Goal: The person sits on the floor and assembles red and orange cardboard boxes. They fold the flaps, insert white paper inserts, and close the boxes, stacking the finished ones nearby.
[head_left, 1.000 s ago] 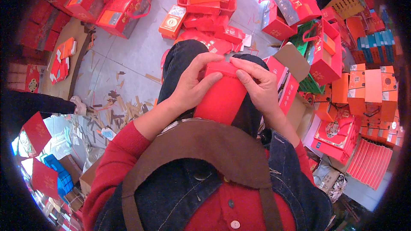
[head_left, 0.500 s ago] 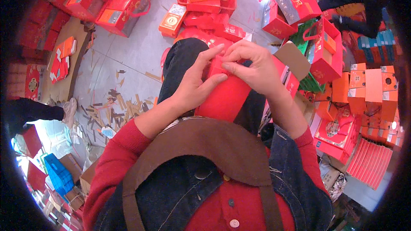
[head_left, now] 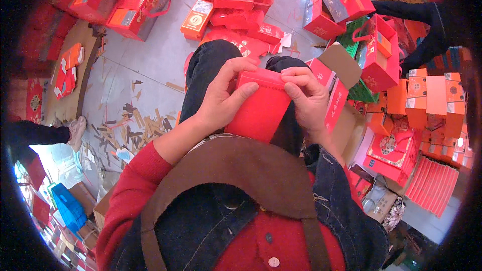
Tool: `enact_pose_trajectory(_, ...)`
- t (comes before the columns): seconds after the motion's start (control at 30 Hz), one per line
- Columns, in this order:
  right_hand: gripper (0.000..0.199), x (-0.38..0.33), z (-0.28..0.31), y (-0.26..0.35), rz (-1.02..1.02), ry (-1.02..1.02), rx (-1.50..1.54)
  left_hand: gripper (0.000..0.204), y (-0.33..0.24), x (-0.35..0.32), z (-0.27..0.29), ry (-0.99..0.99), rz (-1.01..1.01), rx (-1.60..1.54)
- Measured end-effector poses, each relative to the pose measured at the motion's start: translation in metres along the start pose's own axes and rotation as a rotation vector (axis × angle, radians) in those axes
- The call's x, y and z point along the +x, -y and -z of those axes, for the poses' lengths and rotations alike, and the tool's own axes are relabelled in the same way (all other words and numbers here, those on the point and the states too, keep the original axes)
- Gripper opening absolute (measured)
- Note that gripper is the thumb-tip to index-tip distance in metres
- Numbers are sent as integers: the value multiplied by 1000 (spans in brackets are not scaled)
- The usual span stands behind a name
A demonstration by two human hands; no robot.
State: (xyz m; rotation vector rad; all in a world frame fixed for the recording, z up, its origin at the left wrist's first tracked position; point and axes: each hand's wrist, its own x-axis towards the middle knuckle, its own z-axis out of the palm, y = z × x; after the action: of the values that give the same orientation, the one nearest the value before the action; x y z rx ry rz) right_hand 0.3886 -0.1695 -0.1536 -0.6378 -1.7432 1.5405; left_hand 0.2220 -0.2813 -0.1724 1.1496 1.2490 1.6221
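Left grip point(head_left: 221, 94) and right grip point(head_left: 309, 96) pinch corners of red package point(head_left: 261, 113).

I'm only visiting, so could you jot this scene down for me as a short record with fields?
Held item: red package, over the person's lap
Left hand: grips its upper left, thumb on the near face
Right hand: pinches its upper right corner
Ahead: red bin holding orange and red boxes
Floor: grey tiles, brown scraps at left
Right side: stacked orange boxes, green crate
Other people: pale shoe at left, bent dark leg at upper right
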Motion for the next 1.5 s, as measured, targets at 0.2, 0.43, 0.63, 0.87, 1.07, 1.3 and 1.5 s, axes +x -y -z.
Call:
enact_pose_trajectory(0.2,15,-5,0,-5,20,43,0,20,7,-1,0,-38,-35,-7)
enact_pose_trajectory(0.43,74,-38,-35,-17,-215,30,163,12,17,-6,0,-209,26,-19)
enact_pose_trajectory(0.63,69,-64,-36,-49,-482,98,143,47,35,5,4,-399,87,-24)
enact_pose_trajectory(0.87,55,-1,-45,-92,-431,-60,190,57,64,-3,12,-266,620,-442)
enact_pose_trajectory(1.07,62,52,-40,-133,-616,41,-61,34,129,40,113,-618,686,-488)
enact_pose_trajectory(1.3,40,46,-41,-132,-867,200,37,30,252,97,263,-608,863,-310)
enact_pose_trajectory(1.5,38,53,-36,-139,-904,180,58,35,310,141,298,-598,815,-239)
